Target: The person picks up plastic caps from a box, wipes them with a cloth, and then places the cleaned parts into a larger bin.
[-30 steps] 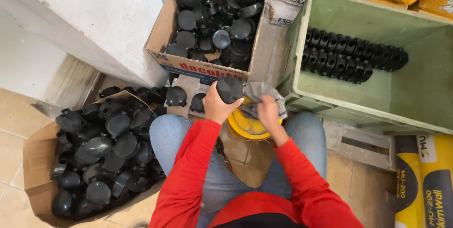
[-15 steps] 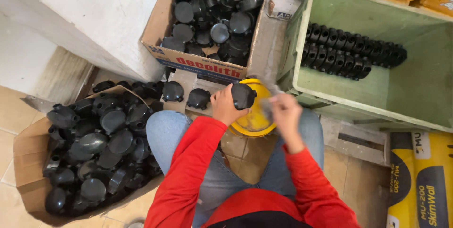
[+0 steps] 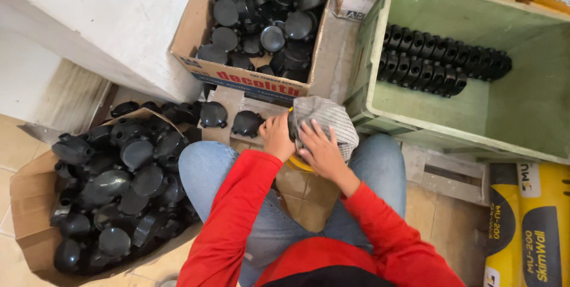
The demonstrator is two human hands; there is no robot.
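Note:
My left hand grips a round black plastic part, mostly hidden under a grey checked cloth. My right hand presses that cloth over the part, fingers spread on the fabric. A yellow round object peeks out beneath the hands, between my knees in blue jeans. Two loose black round parts lie on a cardboard flap just left of my left hand.
A cardboard box of black round parts stands ahead. Another torn cardboard box heaped with them sits at my left. A green plastic crate at right holds two rows of black parts. Yellow sacks lie at the right.
The black part was bare in my left hand; now my right hand has brought the grey cloth over it and covers it. The view shifted slightly.

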